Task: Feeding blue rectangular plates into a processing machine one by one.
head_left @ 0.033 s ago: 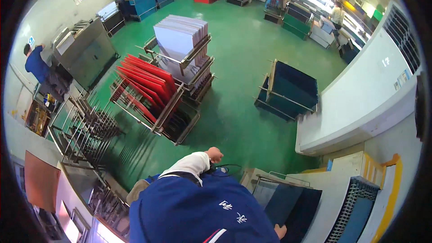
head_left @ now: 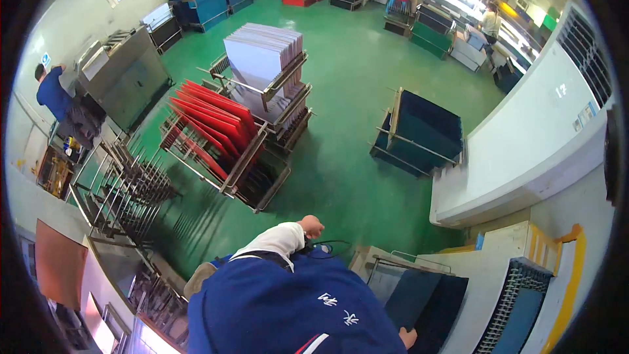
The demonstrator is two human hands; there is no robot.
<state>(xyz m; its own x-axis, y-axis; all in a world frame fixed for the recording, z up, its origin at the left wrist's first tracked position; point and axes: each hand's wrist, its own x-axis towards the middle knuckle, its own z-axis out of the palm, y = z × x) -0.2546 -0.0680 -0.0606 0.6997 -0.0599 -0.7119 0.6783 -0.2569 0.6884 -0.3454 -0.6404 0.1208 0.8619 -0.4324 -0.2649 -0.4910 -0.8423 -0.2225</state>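
Observation:
My left hand, below a white sleeve, is curled closed in front of my blue top. Nothing shows in its fingers. A thin black cord loops beside that wrist. At the lower right, my right hand has its fingers closed at the near edge of a dark blue flat panel. The panel leans with a darker one on a pale stand with a wire frame. Part of the right hand's grip is hidden.
Ahead on the green floor stand a rack of red panels, white panels and a rack of dark panels. An unloaded metal rack is at left, a large white unit at right. A person stands far left.

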